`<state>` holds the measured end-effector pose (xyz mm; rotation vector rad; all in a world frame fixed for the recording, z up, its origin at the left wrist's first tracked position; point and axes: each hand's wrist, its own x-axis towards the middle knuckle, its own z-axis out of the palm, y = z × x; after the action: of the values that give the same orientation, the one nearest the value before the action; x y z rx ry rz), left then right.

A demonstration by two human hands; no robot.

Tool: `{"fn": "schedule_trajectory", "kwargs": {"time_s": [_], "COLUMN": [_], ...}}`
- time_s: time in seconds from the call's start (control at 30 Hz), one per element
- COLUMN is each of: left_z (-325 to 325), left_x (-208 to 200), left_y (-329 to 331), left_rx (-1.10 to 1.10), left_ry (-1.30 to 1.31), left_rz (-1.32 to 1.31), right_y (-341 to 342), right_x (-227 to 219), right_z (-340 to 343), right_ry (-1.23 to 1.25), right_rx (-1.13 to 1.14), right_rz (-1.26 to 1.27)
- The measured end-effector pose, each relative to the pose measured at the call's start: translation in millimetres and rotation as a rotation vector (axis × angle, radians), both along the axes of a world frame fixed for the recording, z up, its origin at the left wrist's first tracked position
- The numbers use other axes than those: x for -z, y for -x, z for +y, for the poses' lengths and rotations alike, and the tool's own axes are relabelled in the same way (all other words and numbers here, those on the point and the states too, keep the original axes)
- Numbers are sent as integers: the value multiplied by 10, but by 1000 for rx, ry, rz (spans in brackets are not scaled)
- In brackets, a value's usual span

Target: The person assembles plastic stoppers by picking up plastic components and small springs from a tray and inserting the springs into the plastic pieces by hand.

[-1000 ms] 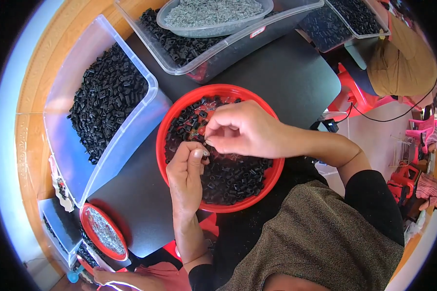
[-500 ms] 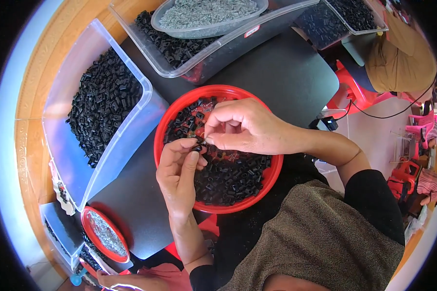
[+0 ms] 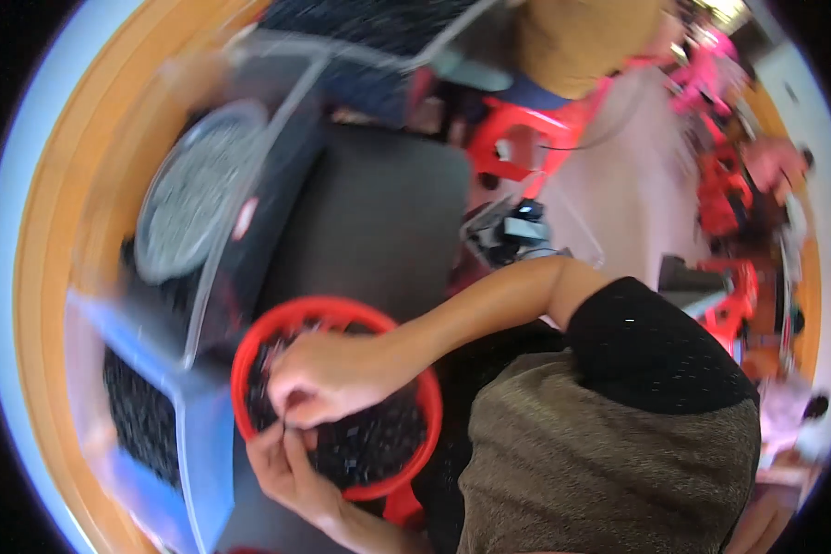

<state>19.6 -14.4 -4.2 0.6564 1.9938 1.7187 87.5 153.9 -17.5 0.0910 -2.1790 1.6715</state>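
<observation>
Both my hands meet over the left part of a red plastic basin [image 3: 434,406], which holds many small black plastic parts [image 3: 369,452]. My left hand [image 3: 291,475], closed in a pinch, holds a small black plastic part, of which only a dark blurred bit shows between the fingertips. From above, my right hand [image 3: 337,374] presses its closed fingertips against the same spot. Its knuckles and the blur hide what those fingers grip.
Left of the basin stands a bluish clear bin [image 3: 208,452] of black parts. Beyond it, another clear bin [image 3: 295,102] carries an oval tub [image 3: 194,194] of tiny clear pieces. A dark tabletop [image 3: 369,212] lies beyond the basin. Another person [image 3: 582,46] sits on a red stool [image 3: 499,138].
My view has swung to the right, so the basin and bins appear farther left and lower, with blur. My hands stay together over the basin, the right now covering more of the pinch.
</observation>
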Motion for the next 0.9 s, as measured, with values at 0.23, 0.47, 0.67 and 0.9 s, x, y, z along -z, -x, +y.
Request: {"fn": "schedule_trajectory", "kwargs": {"time_s": [0.23, 0.47, 0.67, 0.9], "left_z": [-15, -36, 27, -72], "left_x": [-4, 27, 58, 45], "left_y": [-66, 5, 90, 175], "left_rx": [158, 335, 370, 241], "left_ry": [-98, -151, -171, -244], "left_rz": [-154, 4, -32, -98], "right_y": [23, -15, -68, -125], "right_x": [-9, -98, -53, 126], "right_z": [79, 98, 9, -151], "right_ry": [249, 112, -229, -441], "right_rx": [-236, -213, 65, 73], "right_rz": [-100, -19, 248, 298]}}
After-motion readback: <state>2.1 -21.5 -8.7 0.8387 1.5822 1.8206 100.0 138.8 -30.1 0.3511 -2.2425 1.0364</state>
